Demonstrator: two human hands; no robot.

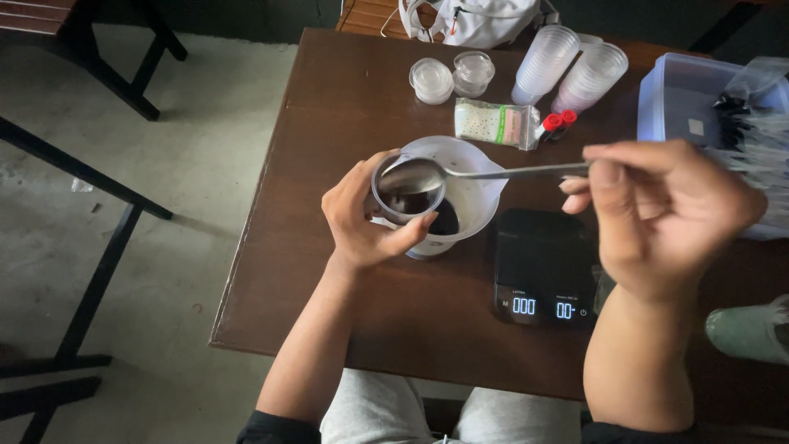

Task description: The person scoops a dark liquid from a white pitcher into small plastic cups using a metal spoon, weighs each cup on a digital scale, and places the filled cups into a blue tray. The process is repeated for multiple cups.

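Note:
My left hand (367,215) grips a small clear plastic cup (403,205) with dark liquid in it, held above a larger white container (472,193) that also holds dark liquid. My right hand (657,210) pinches the handle of a metal spoon (427,175). The spoon's bowl rests over the small cup's mouth. A black digital scale (544,267) with a lit display lies just right of the white container, below my right hand.
At the back of the brown wooden table (329,271) are two small lidded tubs (450,77), two stacks of clear cups (567,67), a small packet (497,123) and a blue plastic box (690,99). A green bottle (748,330) lies at right. Black bench frames stand left.

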